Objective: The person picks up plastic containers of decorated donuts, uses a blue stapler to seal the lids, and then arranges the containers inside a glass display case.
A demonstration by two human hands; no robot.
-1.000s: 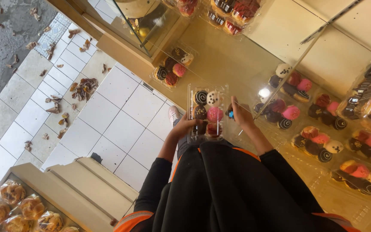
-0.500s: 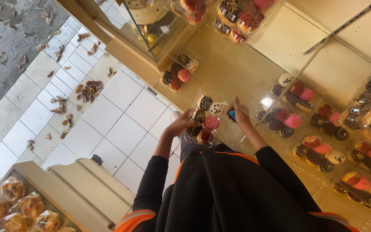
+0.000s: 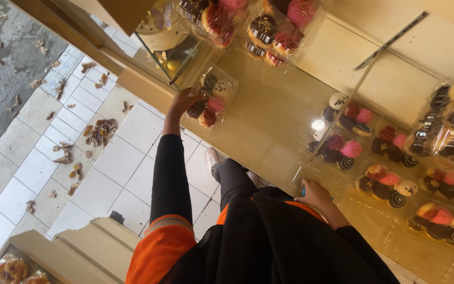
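1. My left hand [image 3: 184, 100] was stretched far out, its fingers wrapped around the edge of a clear plastic box of doughnuts [image 3: 210, 98], which sat on the glass counter [image 3: 269, 121] near its front edge.
2. My right hand [image 3: 315, 193] rested low on the counter close to my body; I could not tell whether its fingers were curled or loose.
3. More boxes of iced doughnuts [image 3: 342, 150] lay in rows to the right, well apart from the held box.
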